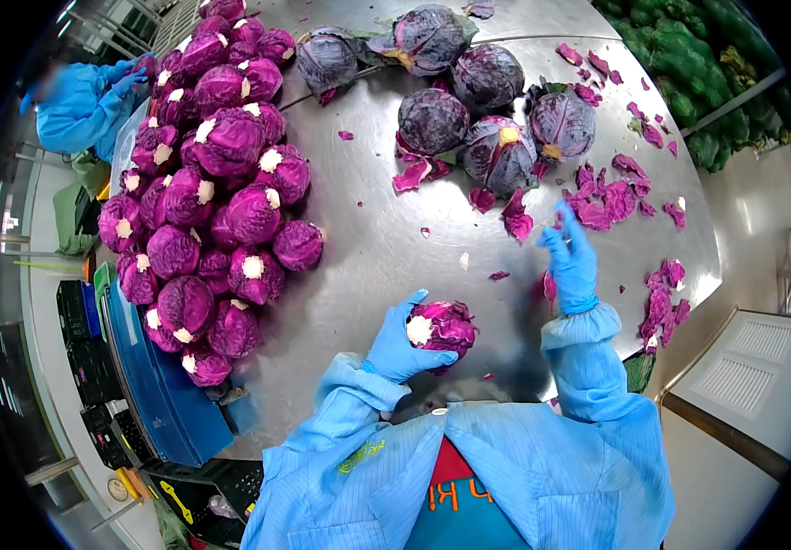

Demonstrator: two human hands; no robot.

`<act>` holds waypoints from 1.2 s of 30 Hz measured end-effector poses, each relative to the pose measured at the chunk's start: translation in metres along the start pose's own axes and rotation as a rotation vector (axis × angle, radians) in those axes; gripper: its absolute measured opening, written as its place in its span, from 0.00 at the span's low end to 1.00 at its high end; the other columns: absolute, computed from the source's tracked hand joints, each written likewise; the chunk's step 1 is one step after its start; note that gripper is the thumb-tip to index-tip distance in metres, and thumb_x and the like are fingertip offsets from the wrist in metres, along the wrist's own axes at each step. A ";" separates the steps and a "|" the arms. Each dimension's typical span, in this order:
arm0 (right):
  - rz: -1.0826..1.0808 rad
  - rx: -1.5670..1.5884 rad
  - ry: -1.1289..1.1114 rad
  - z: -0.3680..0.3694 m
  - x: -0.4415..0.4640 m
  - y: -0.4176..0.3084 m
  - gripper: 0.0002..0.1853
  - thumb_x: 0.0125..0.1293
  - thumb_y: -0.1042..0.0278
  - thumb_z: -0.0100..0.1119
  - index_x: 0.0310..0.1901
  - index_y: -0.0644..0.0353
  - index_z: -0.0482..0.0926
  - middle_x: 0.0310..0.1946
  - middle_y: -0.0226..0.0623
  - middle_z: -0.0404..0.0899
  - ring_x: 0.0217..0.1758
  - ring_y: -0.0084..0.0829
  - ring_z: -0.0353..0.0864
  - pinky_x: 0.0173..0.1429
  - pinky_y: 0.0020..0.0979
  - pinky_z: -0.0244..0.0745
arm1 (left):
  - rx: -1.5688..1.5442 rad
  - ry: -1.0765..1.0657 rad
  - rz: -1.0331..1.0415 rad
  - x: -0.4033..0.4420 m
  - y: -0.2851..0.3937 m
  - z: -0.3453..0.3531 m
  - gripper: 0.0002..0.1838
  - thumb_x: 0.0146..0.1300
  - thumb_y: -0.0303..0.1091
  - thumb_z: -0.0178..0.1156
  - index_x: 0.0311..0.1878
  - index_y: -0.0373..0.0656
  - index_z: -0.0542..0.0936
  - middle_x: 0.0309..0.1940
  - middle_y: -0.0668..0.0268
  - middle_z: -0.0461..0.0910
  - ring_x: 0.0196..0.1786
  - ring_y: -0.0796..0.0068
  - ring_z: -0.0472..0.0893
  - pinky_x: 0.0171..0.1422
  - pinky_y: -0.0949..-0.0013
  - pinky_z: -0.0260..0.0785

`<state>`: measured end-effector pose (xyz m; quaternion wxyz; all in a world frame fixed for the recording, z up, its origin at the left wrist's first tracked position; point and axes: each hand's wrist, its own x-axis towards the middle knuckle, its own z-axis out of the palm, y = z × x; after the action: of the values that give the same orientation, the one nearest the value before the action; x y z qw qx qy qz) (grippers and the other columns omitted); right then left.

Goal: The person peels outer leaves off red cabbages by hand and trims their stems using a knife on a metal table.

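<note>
A peeled purple cabbage (448, 328) with a pale cut stem is held in my left hand (403, 344), its blue-gloved fingers wrapped round the side. My right hand (571, 261), also gloved in blue, is raised over the table to the right, apart from the cabbage. Its fingers are partly spread, slightly blurred, and I see nothing between them. Just beyond it lie torn purple leaves (602, 202) and several dark unpeeled cabbages (500, 154).
Many peeled cabbages (224, 142) are piled on the left of the metal table (368, 229). More leaf scraps (659, 307) lie near its right edge. Green produce in netting (698, 78) stands back right. A person in blue (79, 110) is at the far left, beyond the pile.
</note>
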<state>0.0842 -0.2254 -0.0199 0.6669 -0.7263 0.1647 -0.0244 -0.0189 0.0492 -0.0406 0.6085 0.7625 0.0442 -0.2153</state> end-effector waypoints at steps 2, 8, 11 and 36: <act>0.108 -0.059 -0.226 0.003 -0.011 0.005 0.21 0.66 0.65 0.63 0.59 0.59 0.77 0.37 0.25 0.79 0.36 0.16 0.74 0.41 0.20 0.72 | 0.169 0.050 0.041 -0.002 0.010 0.000 0.63 0.30 0.48 0.83 0.71 0.40 0.58 0.55 0.52 0.67 0.57 0.57 0.73 0.64 0.59 0.67; 0.370 -0.215 -0.828 0.029 -0.062 0.006 0.32 0.60 0.49 0.67 0.65 0.47 0.73 0.44 0.29 0.81 0.37 0.18 0.76 0.36 0.22 0.73 | 0.405 0.148 0.101 -0.002 0.016 0.008 0.65 0.31 0.47 0.81 0.74 0.44 0.53 0.54 0.50 0.66 0.54 0.51 0.73 0.60 0.55 0.69; 0.332 -0.020 -0.729 0.029 -0.073 0.015 0.31 0.58 0.54 0.70 0.62 0.54 0.74 0.38 0.30 0.80 0.31 0.17 0.75 0.31 0.21 0.71 | 0.405 0.155 0.088 -0.002 0.014 0.008 0.67 0.31 0.47 0.81 0.74 0.43 0.50 0.54 0.50 0.66 0.54 0.51 0.73 0.60 0.55 0.69; 0.164 -0.009 -0.339 0.006 -0.057 0.014 0.30 0.55 0.65 0.73 0.61 0.53 0.76 0.42 0.28 0.79 0.37 0.17 0.75 0.38 0.21 0.72 | 0.593 0.197 -0.020 0.007 0.028 0.027 0.67 0.31 0.55 0.80 0.71 0.32 0.52 0.55 0.48 0.67 0.58 0.50 0.71 0.63 0.56 0.67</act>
<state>0.0292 -0.2054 -0.0233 0.6817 -0.7070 0.1089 0.1536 -0.0103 0.0155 -0.0228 0.3501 0.9235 0.0457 -0.1499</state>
